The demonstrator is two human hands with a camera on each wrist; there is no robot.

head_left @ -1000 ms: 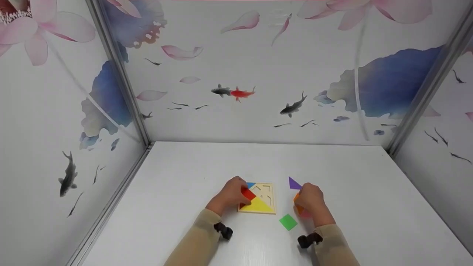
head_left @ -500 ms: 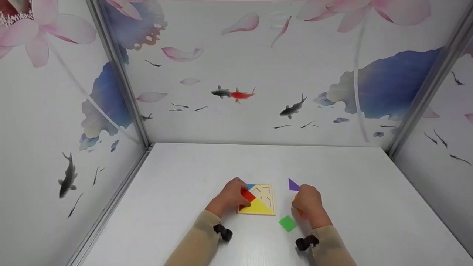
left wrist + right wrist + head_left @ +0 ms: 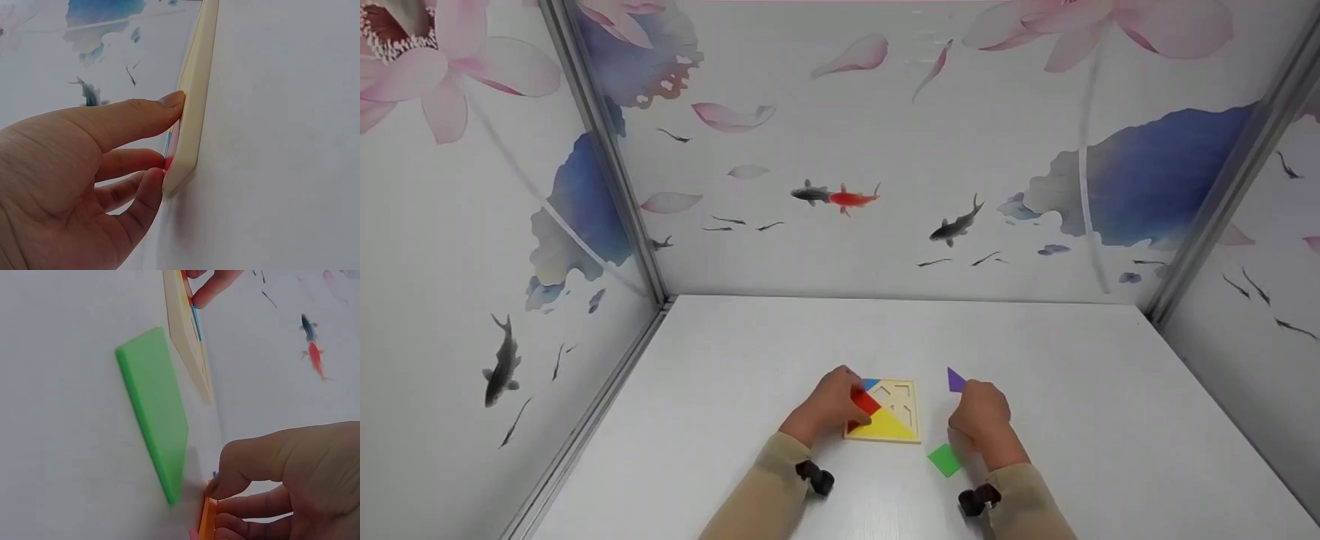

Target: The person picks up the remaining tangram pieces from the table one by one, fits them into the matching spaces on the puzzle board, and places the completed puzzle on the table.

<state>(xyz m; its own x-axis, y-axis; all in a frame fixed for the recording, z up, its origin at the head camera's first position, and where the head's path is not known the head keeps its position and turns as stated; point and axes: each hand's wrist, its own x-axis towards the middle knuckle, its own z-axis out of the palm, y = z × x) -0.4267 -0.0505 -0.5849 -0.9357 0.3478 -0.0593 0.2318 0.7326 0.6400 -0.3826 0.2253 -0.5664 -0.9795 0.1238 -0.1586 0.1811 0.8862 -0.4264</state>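
One pale tray (image 3: 898, 405) (square, thin-rimmed), yellow triangle (image 3: 887, 429) inset, orange piece (image 3: 208, 517).

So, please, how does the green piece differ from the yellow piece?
The green piece is four-sided; the yellow piece is a triangle. The green piece lies on the table, while the yellow piece sits in the board. The yellow piece looks larger than the green piece. Both lie flat, each in one plain colour.
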